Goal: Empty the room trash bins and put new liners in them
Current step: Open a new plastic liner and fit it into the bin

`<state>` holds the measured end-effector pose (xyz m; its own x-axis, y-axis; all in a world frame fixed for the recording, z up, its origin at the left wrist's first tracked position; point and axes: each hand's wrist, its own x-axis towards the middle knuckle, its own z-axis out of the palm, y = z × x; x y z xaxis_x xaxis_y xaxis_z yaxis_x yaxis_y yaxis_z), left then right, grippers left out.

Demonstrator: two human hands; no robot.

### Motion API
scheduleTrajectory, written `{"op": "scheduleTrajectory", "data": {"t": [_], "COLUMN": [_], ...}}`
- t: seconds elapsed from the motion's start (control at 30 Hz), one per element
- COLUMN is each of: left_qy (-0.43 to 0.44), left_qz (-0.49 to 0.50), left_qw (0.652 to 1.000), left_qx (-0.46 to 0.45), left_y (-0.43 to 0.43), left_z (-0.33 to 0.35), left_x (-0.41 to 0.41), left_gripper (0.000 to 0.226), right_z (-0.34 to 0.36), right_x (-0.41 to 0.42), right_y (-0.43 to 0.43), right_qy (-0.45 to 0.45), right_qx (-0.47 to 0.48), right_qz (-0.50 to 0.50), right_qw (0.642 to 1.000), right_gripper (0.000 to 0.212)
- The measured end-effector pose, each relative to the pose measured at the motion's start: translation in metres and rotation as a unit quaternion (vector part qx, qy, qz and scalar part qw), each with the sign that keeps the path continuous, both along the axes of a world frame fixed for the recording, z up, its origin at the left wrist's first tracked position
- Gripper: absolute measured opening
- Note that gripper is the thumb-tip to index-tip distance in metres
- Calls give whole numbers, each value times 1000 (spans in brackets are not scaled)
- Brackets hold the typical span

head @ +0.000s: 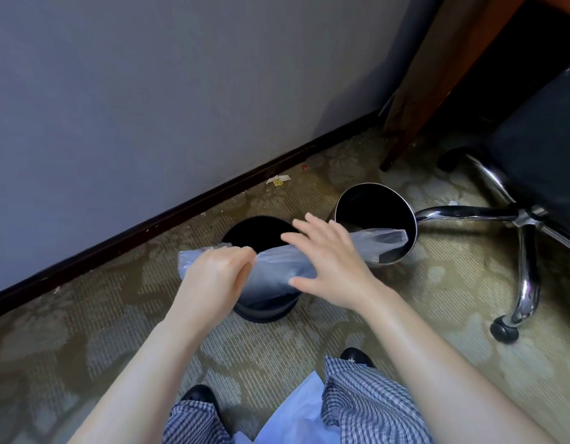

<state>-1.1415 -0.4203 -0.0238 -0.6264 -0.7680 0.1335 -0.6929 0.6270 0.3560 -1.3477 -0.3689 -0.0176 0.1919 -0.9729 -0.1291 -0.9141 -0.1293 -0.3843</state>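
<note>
A clear liner [277,261] is stretching flat above the near black bin [264,302], with the steel bin [376,219] just right of it on the carpet [85,331]. The left hand [213,277] is pinching its edge while the right hand [328,261] is hovering, fingers spread. To do well, the mouth needs rubbing apart before lowering it in.

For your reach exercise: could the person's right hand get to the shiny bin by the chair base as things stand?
Probably yes. The right hand hovers open just beside the shiny bin, whose open mouth faces it. Only the clear liner, pinched by the left hand, drapes across the rim; the chair leg lies behind.
</note>
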Motion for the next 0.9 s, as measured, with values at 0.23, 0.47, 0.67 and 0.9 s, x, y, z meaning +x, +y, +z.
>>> {"op": "scheduleTrajectory", "data": {"t": [0.23,0.47,0.67,0.9], "left_qy": [62,1,-19,77], "left_qz": [85,141,130,161], "left_qw": [994,979,961,910], "left_qx": [-1,144,243,375], "left_y": [-1,-8,-12,-17], "left_z": [1,6,9,26], "left_x": [9,24,34,43], "left_gripper": [33,50,51,40], "right_z": [-1,-4,-20,-21], "right_x": [13,-1,-28,-38], "right_y": [-4,-6,-3,-2], "right_qy": [-174,-229,-120,-62], "right_qx": [17,107,109,110], "right_qz": [-58,-137,-232,-309], "right_qw": [983,958,959,943], "right_gripper": [35,43,46,45]}}
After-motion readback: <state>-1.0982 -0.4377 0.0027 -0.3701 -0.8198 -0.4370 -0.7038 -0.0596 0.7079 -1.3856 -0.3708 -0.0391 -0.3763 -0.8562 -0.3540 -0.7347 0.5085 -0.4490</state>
